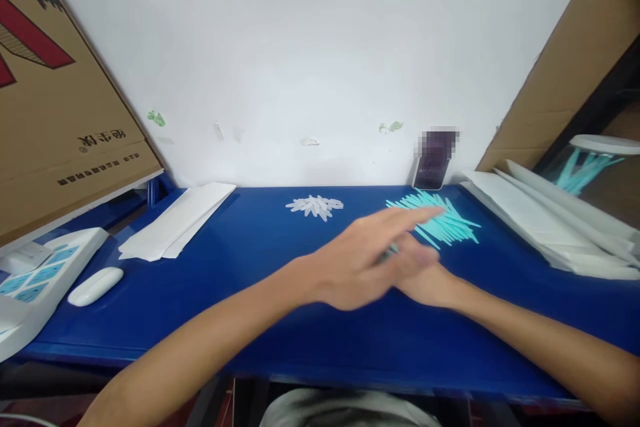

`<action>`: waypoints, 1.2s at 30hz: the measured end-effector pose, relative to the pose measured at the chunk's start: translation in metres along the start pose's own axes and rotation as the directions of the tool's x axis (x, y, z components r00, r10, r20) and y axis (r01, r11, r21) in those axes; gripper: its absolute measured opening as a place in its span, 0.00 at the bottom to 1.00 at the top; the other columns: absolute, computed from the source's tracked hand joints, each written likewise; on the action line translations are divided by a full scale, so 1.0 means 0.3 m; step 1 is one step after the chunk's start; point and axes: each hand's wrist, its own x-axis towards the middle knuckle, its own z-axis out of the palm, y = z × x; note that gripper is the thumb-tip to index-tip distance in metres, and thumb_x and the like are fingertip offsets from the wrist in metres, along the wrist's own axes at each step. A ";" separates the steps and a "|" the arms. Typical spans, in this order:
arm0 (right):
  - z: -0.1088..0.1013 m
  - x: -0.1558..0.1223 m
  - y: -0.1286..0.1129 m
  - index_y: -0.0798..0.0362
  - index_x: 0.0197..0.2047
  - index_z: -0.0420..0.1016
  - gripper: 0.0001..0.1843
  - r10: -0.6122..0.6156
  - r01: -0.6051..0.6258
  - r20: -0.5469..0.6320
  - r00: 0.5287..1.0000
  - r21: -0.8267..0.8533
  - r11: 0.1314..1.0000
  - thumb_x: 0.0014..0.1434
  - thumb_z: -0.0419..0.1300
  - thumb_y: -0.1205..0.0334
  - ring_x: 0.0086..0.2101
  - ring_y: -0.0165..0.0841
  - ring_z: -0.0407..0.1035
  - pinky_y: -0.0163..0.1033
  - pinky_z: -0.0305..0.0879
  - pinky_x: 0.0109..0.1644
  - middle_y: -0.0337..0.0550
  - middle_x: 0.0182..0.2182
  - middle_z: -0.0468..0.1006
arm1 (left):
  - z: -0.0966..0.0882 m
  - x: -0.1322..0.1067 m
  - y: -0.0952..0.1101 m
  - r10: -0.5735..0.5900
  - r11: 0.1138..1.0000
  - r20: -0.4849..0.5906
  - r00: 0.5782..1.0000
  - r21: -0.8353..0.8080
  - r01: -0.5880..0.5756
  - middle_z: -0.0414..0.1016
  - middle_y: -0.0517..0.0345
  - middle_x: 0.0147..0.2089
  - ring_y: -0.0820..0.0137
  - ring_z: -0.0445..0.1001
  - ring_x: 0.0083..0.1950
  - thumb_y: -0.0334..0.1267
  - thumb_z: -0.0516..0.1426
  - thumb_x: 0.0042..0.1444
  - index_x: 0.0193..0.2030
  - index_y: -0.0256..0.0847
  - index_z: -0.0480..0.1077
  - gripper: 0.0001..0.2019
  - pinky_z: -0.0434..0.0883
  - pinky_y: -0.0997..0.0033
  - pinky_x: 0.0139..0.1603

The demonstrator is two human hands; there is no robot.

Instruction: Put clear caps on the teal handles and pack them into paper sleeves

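Observation:
My left hand (357, 257) reaches across in front of my right hand, fingers stretched toward the right and the thumb apart from them. Most of my right hand (425, 277) is hidden behind it, so its fingers do not show. In the gap between the left thumb and fingers, a small grey-teal bit (390, 251) shows; which hand has it, if either, I cannot tell. Just beyond the hands lies a pile of thin turquoise sticks (450, 227). Farther left is a smaller heap of short whitish, translucent strips (316, 205). Both hands are slightly blurred.
The blue table (210, 307) meets a white wall (310, 67). A phone (431, 170) leans there. White paper sheets (175, 223) and a white mouse-shaped object (96, 285) are left; white packets (555, 227) and a lidded container of turquoise sticks (583, 170) are right. Cardboard (65, 113) stands left.

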 end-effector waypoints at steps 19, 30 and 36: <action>-0.008 0.025 0.095 0.51 0.16 0.65 0.30 0.365 -0.277 -0.121 0.923 0.448 0.850 0.64 0.58 0.43 0.17 0.32 0.69 0.39 0.65 0.27 0.39 0.12 0.69 | -0.777 -0.658 -0.505 -0.750 -0.152 -0.641 0.163 0.406 0.901 0.58 0.24 0.70 0.23 0.57 0.66 0.69 0.59 0.49 0.74 0.35 0.49 0.55 0.51 0.18 0.58; -0.001 0.023 0.051 0.50 0.17 0.54 0.26 0.322 -0.080 -0.174 0.931 0.761 0.644 0.59 0.64 0.57 0.11 0.22 0.44 0.36 0.39 0.19 0.27 0.09 0.49 | -0.611 -0.367 -0.290 -0.140 0.431 -0.842 0.522 0.422 0.797 0.63 0.50 0.68 0.41 0.51 0.73 0.61 0.58 0.58 0.75 0.41 0.45 0.46 0.51 0.36 0.68; -0.015 0.041 0.050 0.50 0.28 0.59 0.20 0.388 -0.185 -0.126 0.913 0.721 0.668 0.52 0.70 0.59 0.21 0.23 0.50 0.35 0.50 0.26 0.28 0.22 0.56 | -0.443 -0.265 -0.227 -0.014 0.780 -0.796 0.605 0.370 0.505 0.70 0.47 0.60 0.51 0.69 0.61 0.60 0.60 0.57 0.75 0.43 0.45 0.47 0.67 0.49 0.58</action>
